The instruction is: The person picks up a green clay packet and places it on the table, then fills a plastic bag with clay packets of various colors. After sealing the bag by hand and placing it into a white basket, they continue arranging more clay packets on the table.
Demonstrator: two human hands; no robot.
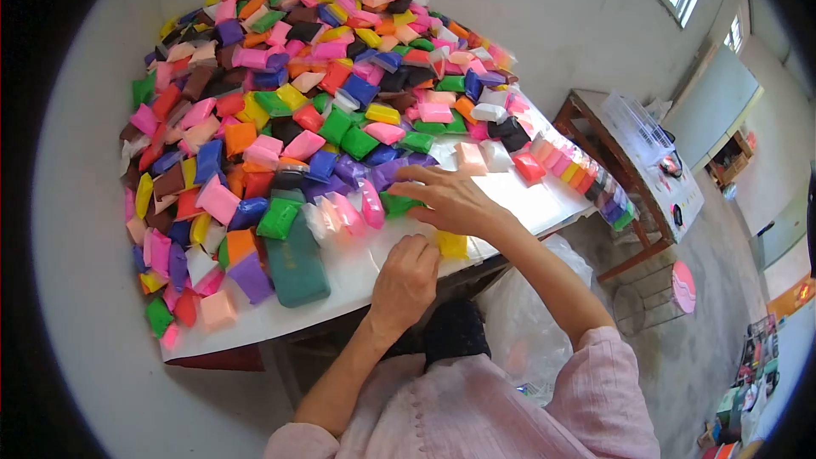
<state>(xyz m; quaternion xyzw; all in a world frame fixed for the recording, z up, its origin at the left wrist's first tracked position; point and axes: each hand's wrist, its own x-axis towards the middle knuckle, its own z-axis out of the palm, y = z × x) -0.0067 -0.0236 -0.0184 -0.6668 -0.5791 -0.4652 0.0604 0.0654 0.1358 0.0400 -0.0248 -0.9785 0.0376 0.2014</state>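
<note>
My left hand (406, 279) is closed near the table's front edge, fingers curled together; I cannot tell what is in them. Just right of its knuckles lies a yellow packet (452, 245). My right hand (446, 200) is spread palm down, its fingertips at a green packet (396, 205) on the white tabletop. Left of those fingertips are a bright pink packet (371, 204) and some pink packets in clear wrap (342, 214). The packets look like soft coloured clay in plastic film.
A large heap of coloured packets (280, 102) covers the table's back and left. A dark green box (296, 265) stands near the front edge. Packed strips of colours (586, 178) hang over the right edge. A clear plastic bag (535, 314), wire stool (650, 297) and wooden table (625, 161) are rightward.
</note>
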